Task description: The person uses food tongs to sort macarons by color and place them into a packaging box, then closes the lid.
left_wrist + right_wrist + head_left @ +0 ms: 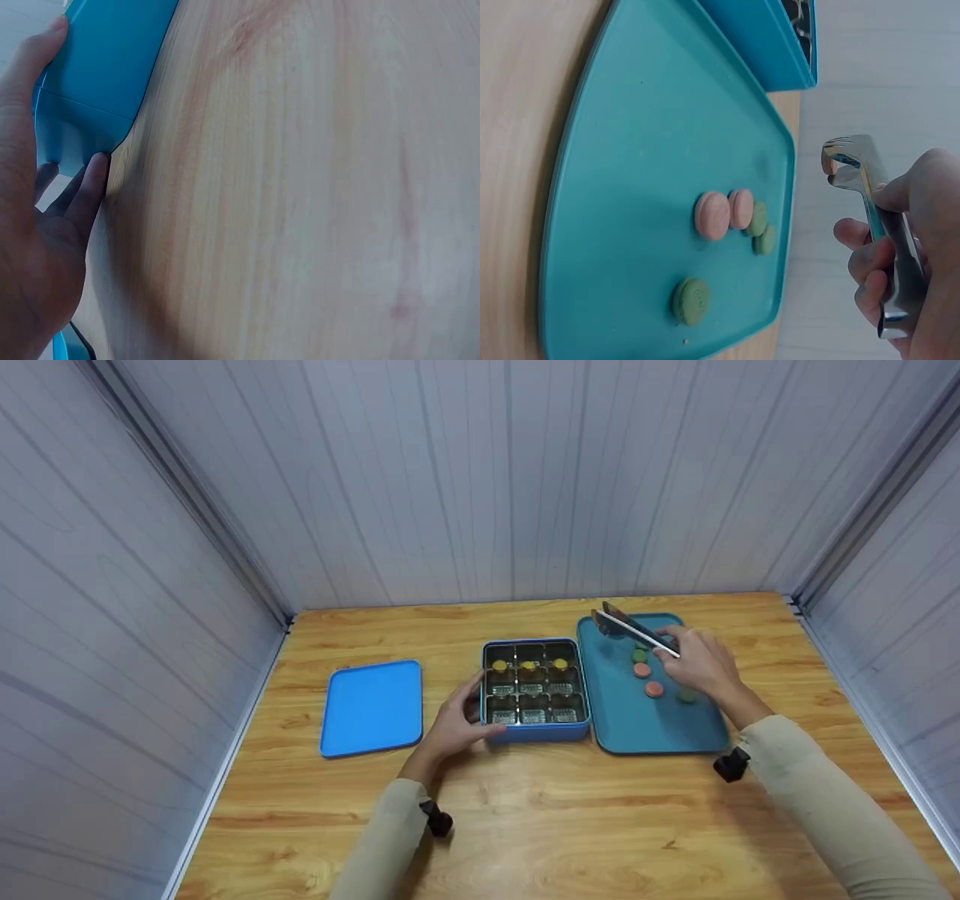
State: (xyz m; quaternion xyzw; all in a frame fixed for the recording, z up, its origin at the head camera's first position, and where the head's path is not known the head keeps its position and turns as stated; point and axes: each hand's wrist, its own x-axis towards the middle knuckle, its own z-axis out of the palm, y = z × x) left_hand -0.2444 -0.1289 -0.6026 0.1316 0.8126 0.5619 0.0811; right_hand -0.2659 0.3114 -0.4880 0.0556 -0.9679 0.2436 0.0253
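Note:
My left hand (456,725) holds the near left corner of a blue box (544,733), thumb on the front wall and fingers along the left side. Inside the box, a divided insert (533,699) has three yellow macarons (529,666) side by side in its back row. My right hand (699,661) grips metal tongs (871,178), raised over the far part of a teal tray (630,727). Between the tong tips shows a small brownish-pink round piece (829,162). Two pink macarons (712,215) and several green macarons (691,301) lie on the tray.
A flat blue lid (373,709) lies on the wooden table (570,825) left of the box. The tray stands close along the box's right side. Pale panel walls (480,480) enclose the table at the back and both sides.

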